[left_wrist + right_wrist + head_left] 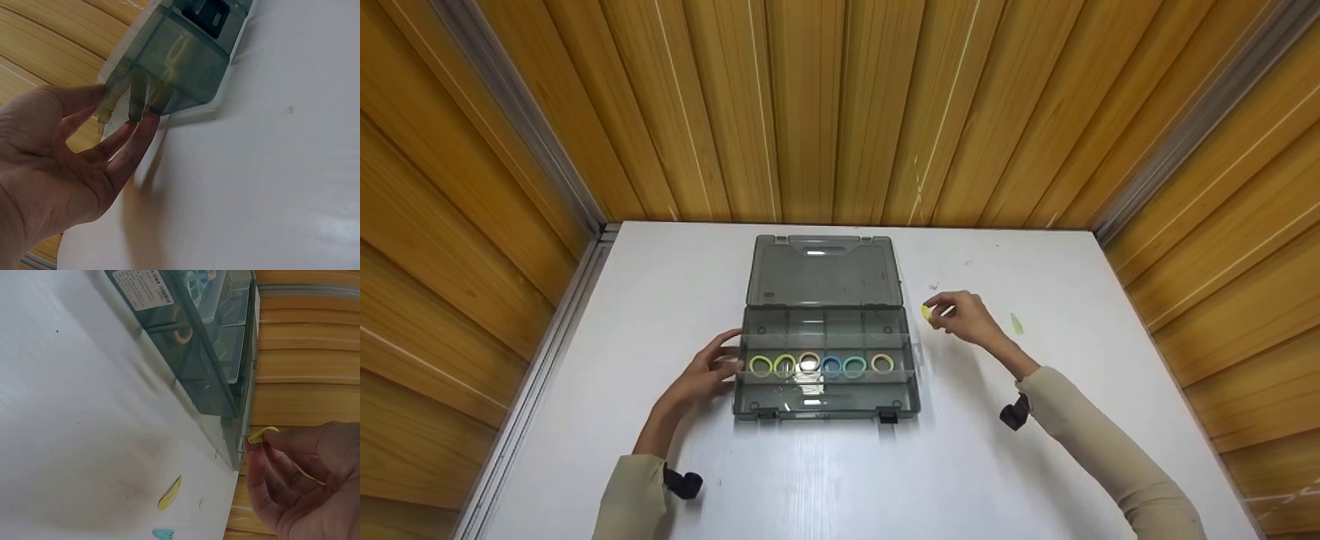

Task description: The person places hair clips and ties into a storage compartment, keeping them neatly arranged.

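Note:
An organizer box (826, 395) of smoky clear plastic lies on the white table with its lid (825, 274) swung back. Several coloured rings, such as a blue ring (831, 365) and a teal ring (854, 367), sit in a row in its middle section. My left hand (709, 373) touches the box's left side, its fingertips and thumb against the wall in the left wrist view. To the right of the box, my right hand (964, 319) pinches a small yellow hair clip (261, 434) between thumb and fingertips. A thin yellow strip (309, 476) shows lower among those fingers.
On the table near the right forearm lies a yellow-green hair clip (1016, 323). A teal piece (163, 533) lies beside it in the right wrist view. Wood-panelled walls (840, 112) enclose the table at the back and both sides.

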Motion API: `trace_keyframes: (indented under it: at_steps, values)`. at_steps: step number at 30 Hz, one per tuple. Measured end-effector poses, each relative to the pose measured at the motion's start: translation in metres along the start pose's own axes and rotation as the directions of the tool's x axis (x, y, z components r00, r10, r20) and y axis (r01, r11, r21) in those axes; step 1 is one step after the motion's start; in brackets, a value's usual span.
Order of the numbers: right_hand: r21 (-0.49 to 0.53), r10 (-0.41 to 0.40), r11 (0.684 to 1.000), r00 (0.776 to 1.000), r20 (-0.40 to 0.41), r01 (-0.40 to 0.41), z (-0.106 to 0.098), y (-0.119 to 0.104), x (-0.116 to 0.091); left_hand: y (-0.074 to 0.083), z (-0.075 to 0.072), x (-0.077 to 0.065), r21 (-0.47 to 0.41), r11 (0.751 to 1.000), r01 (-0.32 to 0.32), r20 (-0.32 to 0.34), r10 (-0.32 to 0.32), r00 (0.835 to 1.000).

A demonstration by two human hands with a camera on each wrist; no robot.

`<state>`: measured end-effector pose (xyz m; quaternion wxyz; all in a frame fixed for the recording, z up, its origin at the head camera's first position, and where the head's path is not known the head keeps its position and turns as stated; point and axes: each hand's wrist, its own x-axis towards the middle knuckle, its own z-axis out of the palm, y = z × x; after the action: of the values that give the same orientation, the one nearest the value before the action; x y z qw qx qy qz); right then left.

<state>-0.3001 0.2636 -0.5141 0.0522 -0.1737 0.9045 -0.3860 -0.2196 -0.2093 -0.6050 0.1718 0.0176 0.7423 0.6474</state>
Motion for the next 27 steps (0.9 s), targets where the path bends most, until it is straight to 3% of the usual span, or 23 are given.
trace_keyframes:
  at_steps: [8,15,23,27]
  values:
    - [0.011,-0.069,0.998,0.997,0.025,0.069,0.023,-0.024,0.018,-0.003,0.0,0.001,-0.007,1.0,-0.001,0.015,0.001,1.0]
    - [-0.052,-0.133,0.989,0.99,0.05,0.136,0.048,-0.052,0.033,-0.003,0.0,0.0,0.002,1.0,-0.007,0.008,0.007,1.0]
    - [-0.006,-0.183,0.983,0.977,0.111,0.185,0.083,-0.073,0.055,-0.007,0.0,-0.001,0.005,0.999,-0.039,0.026,0.039,0.999]
    - [0.037,-0.155,0.988,0.981,0.112,0.152,0.102,-0.079,0.069,-0.006,-0.001,0.0,0.007,0.999,-0.047,0.023,0.047,0.999]
